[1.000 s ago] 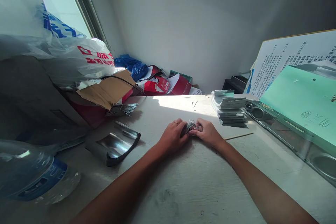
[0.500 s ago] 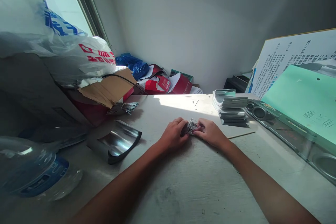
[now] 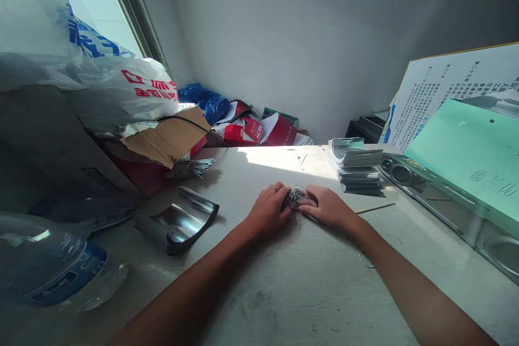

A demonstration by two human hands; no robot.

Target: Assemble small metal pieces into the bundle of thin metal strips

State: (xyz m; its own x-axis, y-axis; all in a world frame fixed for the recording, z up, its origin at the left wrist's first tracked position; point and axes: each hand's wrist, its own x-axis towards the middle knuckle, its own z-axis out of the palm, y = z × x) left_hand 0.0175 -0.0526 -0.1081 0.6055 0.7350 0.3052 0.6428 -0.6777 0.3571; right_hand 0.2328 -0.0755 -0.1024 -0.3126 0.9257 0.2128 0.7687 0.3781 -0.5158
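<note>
My left hand (image 3: pixel 268 206) is closed around the left side of a small bundle of thin silvery wires (image 3: pixel 297 193) on the table. From the right, my right hand (image 3: pixel 326 205) pinches the same bundle, its thumb and fingers together. The wire ends fan out between the two hands; the rest of the bundle is hidden by the fingers. A thin stick (image 3: pixel 377 208) lies just right of my right hand. Below my right wrist is a pale thin ring (image 3: pixel 366 259). Another silvery wire bundle (image 3: pixel 191 167) rests by the cardboard at the left.
A curved, shiny dark metal piece (image 3: pixel 184 219) and a clear plastic bottle (image 3: pixel 68 275) are on the left. Folded strips (image 3: pixel 357 165) stand stacked at the back right, beside a green folder (image 3: pixel 470 146). Plastic bags (image 3: pixel 133 89) and cardboard (image 3: pixel 170 135) crowd the left back.
My right hand has shifted slightly to the right, and its forearm has moved, so more of the pale ring shows. My left hand stays nearly still on the wire bundle.
</note>
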